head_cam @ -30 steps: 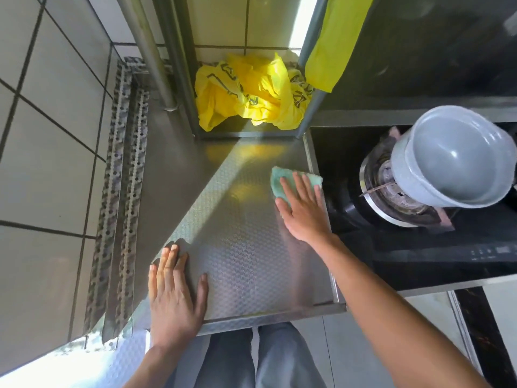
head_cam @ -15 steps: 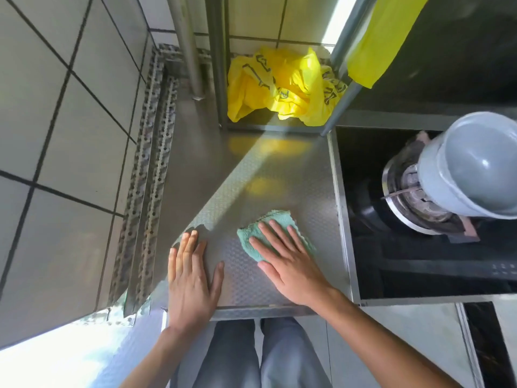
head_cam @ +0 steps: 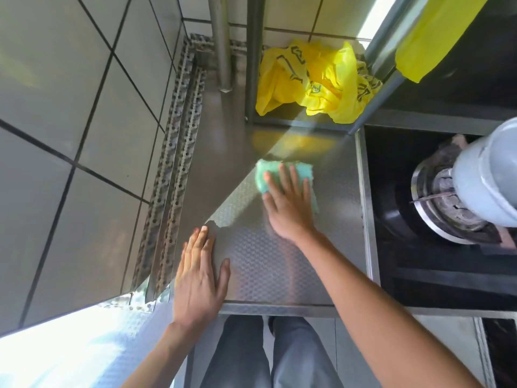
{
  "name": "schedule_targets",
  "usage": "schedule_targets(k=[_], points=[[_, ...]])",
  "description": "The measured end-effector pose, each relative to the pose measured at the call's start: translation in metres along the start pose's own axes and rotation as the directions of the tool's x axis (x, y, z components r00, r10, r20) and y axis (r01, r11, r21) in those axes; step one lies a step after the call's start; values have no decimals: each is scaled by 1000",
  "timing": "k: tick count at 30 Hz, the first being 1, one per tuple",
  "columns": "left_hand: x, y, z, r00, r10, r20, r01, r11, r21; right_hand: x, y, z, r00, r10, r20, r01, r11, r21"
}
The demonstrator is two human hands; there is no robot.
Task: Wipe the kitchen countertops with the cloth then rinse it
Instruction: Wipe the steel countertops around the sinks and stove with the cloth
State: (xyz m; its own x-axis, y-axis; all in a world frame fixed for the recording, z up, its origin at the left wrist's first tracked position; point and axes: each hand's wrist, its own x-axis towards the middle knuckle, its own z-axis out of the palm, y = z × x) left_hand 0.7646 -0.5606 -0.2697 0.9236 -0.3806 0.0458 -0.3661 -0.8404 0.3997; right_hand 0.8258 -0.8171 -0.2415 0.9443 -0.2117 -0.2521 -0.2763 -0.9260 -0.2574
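A small green cloth (head_cam: pixel 303 170) lies flat on the textured steel countertop (head_cam: pixel 279 264), towards its far middle. My right hand (head_cam: pixel 288 204) presses down on the cloth with fingers spread, covering most of it. Flat on the counter's near left corner rests my left hand (head_cam: pixel 200 275), fingers apart, holding nothing.
A crumpled yellow plastic bag (head_cam: pixel 313 82) sits at the back between metal rack legs. A yellow cloth (head_cam: pixel 436 35) hangs at top right. To the right are a black stove (head_cam: pixel 397 247) and a grey pot (head_cam: pixel 492 175) on its burner. A tiled wall (head_cam: pixel 78 135) stands to the left.
My right hand slid the cloth from the far right edge towards me and leftward, then pushed it away again to the far middle. My left hand stayed planted.
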Motion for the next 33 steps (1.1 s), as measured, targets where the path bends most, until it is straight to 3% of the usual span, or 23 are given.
schedule_targets(k=[4, 7, 9, 13, 16, 18, 20, 23, 27, 30, 33], points=[[-1, -1, -1, 1000, 1, 6, -1, 1000, -2, -84, -6, 31, 927, -371, 53, 374, 924, -81], [0, -1, -2, 1000, -3, 12, 3, 1000, -1, -108, 37, 28, 890, -438, 126, 451, 886, -110], [0, -1, -3, 1000, -4, 23, 4, 1000, 4, -97, 67, 13, 918, -371, 139, 385, 918, -91], [0, 0, -3, 999, -28, 41, 27, 999, 19, -42, 111, -21, 993, -92, 74, 92, 996, 2], [0, 1, -2, 999, -21, 49, 20, 1000, 23, 16, 101, -33, 986, 163, 20, -164, 985, 57], [0, 1, -2, 998, -22, 52, 21, 999, 27, 48, 69, -32, 969, 248, 3, -248, 967, 57], [1, 2, -3, 999, -21, 50, 20, 999, 27, 62, 25, -25, 985, 168, -37, -166, 985, 45], [1, 4, -4, 998, -30, 52, 30, 999, 18, 38, -35, -2, 991, -136, -14, 136, 991, -5], [0, 4, -6, 998, -33, 53, 32, 999, 7, -31, -33, 24, 882, -465, 74, 470, 878, -94], [0, 3, -6, 998, -25, 50, 25, 1000, -12, -70, 26, 20, 840, -523, 147, 541, 828, -147], [0, 3, -8, 998, -31, 63, 32, 999, -14, -81, 93, -5, 867, -470, 165, 496, 850, -181]])
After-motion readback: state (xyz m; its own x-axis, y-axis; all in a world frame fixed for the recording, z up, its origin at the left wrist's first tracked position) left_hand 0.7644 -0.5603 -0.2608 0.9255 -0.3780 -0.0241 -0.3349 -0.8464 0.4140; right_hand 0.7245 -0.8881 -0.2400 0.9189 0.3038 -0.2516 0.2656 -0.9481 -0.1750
